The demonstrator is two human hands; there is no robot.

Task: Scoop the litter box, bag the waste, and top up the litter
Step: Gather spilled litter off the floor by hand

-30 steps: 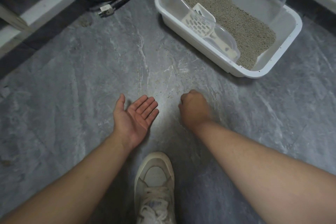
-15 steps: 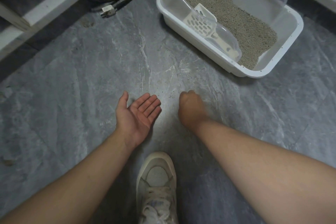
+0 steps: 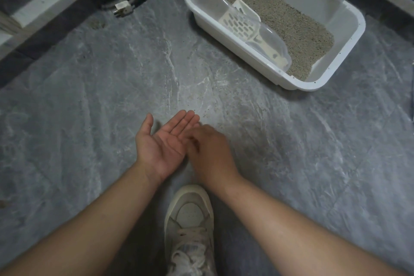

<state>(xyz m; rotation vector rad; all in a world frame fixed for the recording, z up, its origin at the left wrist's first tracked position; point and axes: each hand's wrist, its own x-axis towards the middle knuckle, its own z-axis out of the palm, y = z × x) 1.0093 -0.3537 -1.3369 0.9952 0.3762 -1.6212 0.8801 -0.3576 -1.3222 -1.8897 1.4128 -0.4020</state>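
Observation:
A white litter box (image 3: 349, 36) with a clear rim guard stands on the floor at the upper right, half covered with grey litter (image 3: 280, 18). A cream slotted scoop (image 3: 242, 22) leans inside against its near wall. Scattered litter grains (image 3: 201, 105) speckle the grey floor in front of my hands. My left hand (image 3: 163, 148) lies palm up and open, low over the floor. My right hand (image 3: 210, 154) is blurred, fingers curled down over the edge of the left palm; whether it pinches grains cannot be seen.
My pale sneaker (image 3: 190, 226) is planted just below the hands. A black cable with a white plug (image 3: 122, 8) lies at the upper left near a pale threshold strip (image 3: 44, 0). The floor is grey marbled tile.
My right hand has moved left from the floor to the open left palm. The left hand stayed palm up, almost in place.

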